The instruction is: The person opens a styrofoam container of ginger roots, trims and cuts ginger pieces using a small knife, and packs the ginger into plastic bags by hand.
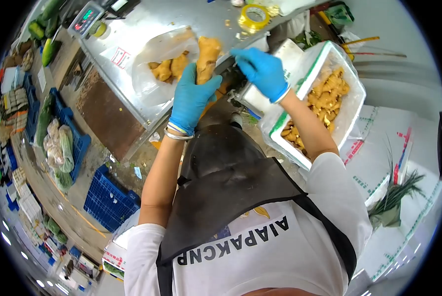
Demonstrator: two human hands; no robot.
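Note:
My left hand (pixel 190 101), in a blue glove, is closed round a thick piece of ginger (pixel 207 56) held upright over the edge of the metal table. Beside it, more ginger (pixel 170 68) lies in a clear plastic bag (pixel 144 79) on the table. My right hand (pixel 264 73), also gloved in blue, is a little to the right of the held ginger and apart from it. Its fingers stretch toward the ginger, and I see nothing in them. Below my right forearm, a white foam box (pixel 355 106) holds many ginger pieces (pixel 327 96).
On the metal table (pixel 117 37) stand a digital scale (pixel 86 19) and a roll of yellow tape (pixel 254 18). Blue crates (pixel 107 200) are on the floor to the left. White boxes (pixel 379 148) and green leafy stalks (pixel 396 200) are at the right.

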